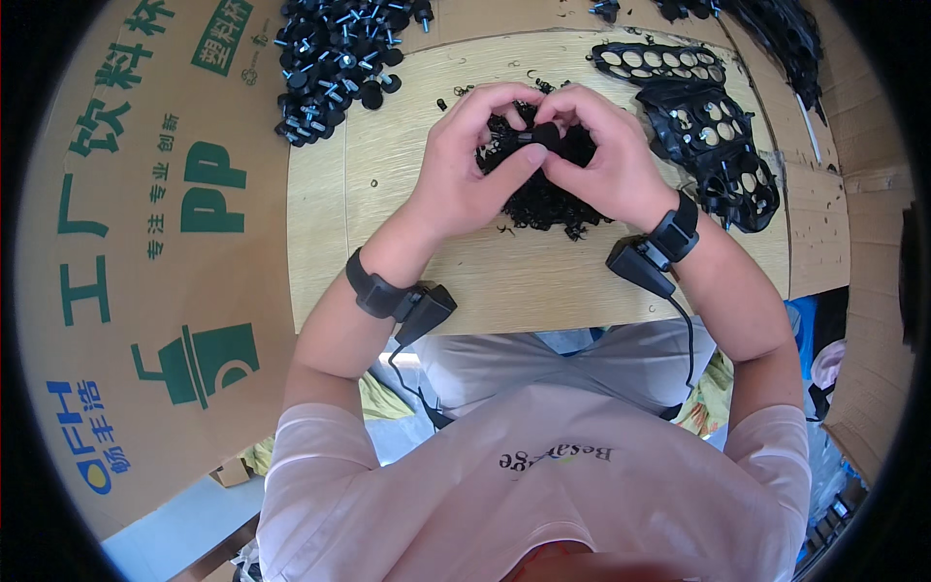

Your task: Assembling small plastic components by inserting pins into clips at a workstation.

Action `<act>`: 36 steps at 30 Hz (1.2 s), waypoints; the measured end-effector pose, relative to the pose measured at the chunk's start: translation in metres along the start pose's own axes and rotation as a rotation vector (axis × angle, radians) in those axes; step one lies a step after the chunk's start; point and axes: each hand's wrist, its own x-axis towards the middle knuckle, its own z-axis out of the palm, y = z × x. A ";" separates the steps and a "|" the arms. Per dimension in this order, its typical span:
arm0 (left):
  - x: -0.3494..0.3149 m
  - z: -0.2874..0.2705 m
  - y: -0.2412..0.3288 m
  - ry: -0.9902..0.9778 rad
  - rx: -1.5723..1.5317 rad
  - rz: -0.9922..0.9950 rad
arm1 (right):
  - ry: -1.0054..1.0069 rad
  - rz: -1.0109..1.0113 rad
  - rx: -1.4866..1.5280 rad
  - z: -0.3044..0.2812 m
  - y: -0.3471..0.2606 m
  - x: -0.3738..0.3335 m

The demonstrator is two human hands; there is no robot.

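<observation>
Both my hands meet over the wooden board, closed around one small black round-headed screw (546,135). The thumb and fingers of my left hand (465,160) pinch it from the left. My right hand (613,160) grips its other side, with thumb and fingertips curled in. A short shank seems to point left from the black head, partly hidden by the fingers. Directly under the hands lies a loose heap of black rubbery scraps (551,206). A strap with a black box sits on each wrist.
A pile of black-headed screws (335,73) lies at the board's far left. Black sheets with round holes (713,131) lie at the right. A printed cardboard panel (194,281) rises on the left, another cardboard wall (873,194) on the right. The wooden board (388,209) ends before my lap.
</observation>
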 end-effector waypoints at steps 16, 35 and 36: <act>0.010 -0.015 -0.009 0.171 0.689 0.121 | 0.114 -0.112 -0.001 -0.007 0.002 0.008; 0.012 -0.036 -0.035 -0.157 -1.444 -0.034 | 0.136 -0.005 0.045 -0.005 0.012 0.007; 0.013 -0.034 -0.031 -0.158 -1.445 -0.036 | 0.123 0.020 0.055 -0.004 0.011 0.006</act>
